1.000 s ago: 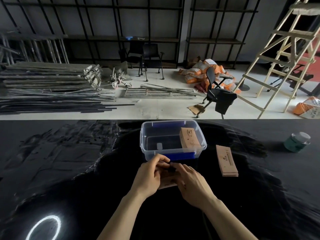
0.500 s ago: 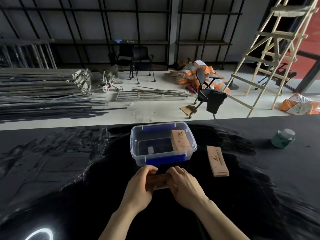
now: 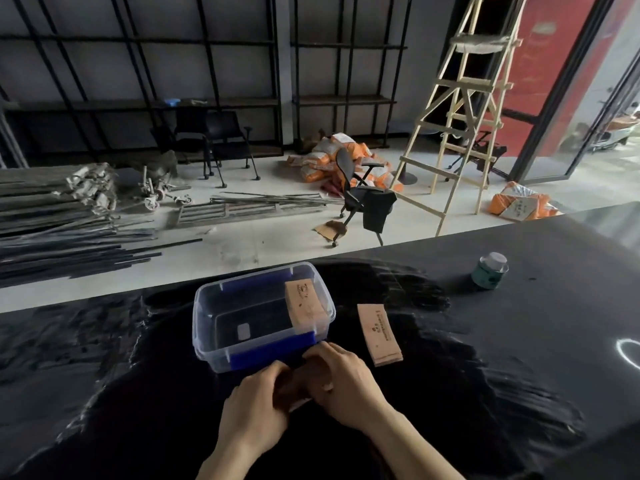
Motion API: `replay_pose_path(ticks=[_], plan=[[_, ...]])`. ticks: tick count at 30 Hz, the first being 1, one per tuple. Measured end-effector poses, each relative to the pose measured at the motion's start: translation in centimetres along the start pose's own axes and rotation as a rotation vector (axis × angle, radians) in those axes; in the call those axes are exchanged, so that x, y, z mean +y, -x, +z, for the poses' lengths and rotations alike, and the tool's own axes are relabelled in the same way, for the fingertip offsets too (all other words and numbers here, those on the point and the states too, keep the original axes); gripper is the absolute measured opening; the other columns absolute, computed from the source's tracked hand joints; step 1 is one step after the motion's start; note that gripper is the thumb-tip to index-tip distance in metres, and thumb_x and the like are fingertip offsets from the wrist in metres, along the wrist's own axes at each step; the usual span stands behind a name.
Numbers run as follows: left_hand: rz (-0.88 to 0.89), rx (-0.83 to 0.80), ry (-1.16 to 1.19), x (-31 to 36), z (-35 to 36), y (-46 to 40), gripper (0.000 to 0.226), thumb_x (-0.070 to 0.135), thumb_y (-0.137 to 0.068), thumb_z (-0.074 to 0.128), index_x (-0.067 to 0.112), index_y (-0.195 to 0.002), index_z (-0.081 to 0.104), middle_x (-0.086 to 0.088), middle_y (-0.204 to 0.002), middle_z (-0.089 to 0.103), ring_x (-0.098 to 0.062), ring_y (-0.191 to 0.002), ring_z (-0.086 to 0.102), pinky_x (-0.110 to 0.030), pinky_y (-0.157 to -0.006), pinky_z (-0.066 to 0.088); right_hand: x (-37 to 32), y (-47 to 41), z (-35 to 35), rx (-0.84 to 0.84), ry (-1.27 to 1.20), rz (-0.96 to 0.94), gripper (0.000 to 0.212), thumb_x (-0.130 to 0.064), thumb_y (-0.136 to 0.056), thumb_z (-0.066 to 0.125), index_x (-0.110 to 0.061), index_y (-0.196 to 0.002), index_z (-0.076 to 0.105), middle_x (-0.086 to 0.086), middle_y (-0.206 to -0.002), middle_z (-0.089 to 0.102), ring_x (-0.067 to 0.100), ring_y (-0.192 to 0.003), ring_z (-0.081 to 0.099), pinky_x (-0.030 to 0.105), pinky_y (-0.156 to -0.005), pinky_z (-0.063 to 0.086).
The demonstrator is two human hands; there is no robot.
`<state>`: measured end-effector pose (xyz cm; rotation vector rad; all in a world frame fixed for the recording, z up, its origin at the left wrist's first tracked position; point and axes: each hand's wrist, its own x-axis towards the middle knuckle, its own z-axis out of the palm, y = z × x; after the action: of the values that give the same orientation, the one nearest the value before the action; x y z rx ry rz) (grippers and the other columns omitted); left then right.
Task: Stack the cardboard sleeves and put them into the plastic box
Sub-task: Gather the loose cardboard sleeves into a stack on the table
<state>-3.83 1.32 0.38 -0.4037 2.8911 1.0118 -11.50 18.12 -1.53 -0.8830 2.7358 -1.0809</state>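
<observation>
Compared with half a second earlier, the view has swung: the plastic box now sits left of centre and closer to the hands, which have crept up until the right hand nearly touches its near wall. The left hand has stayed pressed against the right, and both hands' fingers remain curled around one small bundle of cardboard sleeves, mostly hidden between the palms, just above the black worktop.

Three groups of sleeves can be counted: the bundle in the hands, one stack leaning upright inside the box against its right wall, and one flat stack lying on the worktop just right of the box. How many sleeves each holds cannot be told.

There is one box, clear with blue clips at its near and far walls. One green jar stands well apart on the far right of the worktop.
</observation>
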Motion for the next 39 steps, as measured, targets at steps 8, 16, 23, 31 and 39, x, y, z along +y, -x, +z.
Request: replay_pose_path(ticks=[8,16,23,31,39], plan=[[-0.272,-0.081,0.696,7.2,5.0,-3.7,0.030,0.020,-0.086,0.077,0.026,-0.114,0.069,0.002,-0.104,0.076,-0.014,-0.093,0.074,-0.041,-0.087,0.063,6.1,0.6,-4.4,0.227,-0.553,0.457,0.057,-0.017,-0.081,0.088,-0.022,-0.129,0.057,0.004,-0.102,0.077,0.009,-0.079,0.075,0.024,-0.070,0.060],[-0.306,-0.002,0.463,13.2,8.7,-8.1,0.035,0.037,-0.090,0.070,0.025,-0.120,0.057,0.001,-0.112,0.066,-0.021,-0.103,0.068,-0.038,-0.092,0.058,9.4,-1.9,-7.0,0.412,-0.449,0.649,0.021,-0.025,-0.087,0.080,-0.028,-0.107,0.073,-0.002,-0.087,0.081,0.015,-0.077,0.078,0.043,-0.072,0.066],[-0.375,-0.025,0.253,13.4,10.1,-11.2,0.053,0.046,-0.084,0.066,0.023,-0.131,0.058,-0.005,-0.124,0.066,-0.024,-0.111,0.067,-0.040,-0.098,0.055,10.4,-4.3,-7.6,0.278,-0.084,0.602,0.025,-0.030,-0.084,0.075,-0.029,-0.108,0.078,-0.003,-0.097,0.079,0.019,-0.093,0.073,0.033,-0.081,0.058],[-0.471,-0.112,0.259,13.4,9.9,-13.2,0.070,0.046,-0.091,0.066,0.013,-0.149,0.045,-0.010,-0.148,0.055,-0.028,-0.134,0.055,-0.037,-0.106,0.045,12.3,-4.6,-7.7,0.162,-0.183,0.761,0.049,-0.035,-0.092,0.072,-0.016,-0.136,0.060,0.007,-0.123,0.074,0.026,-0.117,0.067,0.035,-0.097,0.052],[-0.406,-0.121,0.457,13.2,9.8,-11.7,0.064,0.030,-0.092,0.071,0.009,-0.147,0.046,-0.013,-0.146,0.055,-0.029,-0.131,0.056,-0.036,-0.108,0.046,12.4,-3.4,-7.4,0.143,-0.440,0.694,0.046,-0.036,-0.068,0.069,-0.027,-0.112,0.075,-0.001,-0.096,0.080,0.017,-0.089,0.076,0.048,-0.087,0.063]])
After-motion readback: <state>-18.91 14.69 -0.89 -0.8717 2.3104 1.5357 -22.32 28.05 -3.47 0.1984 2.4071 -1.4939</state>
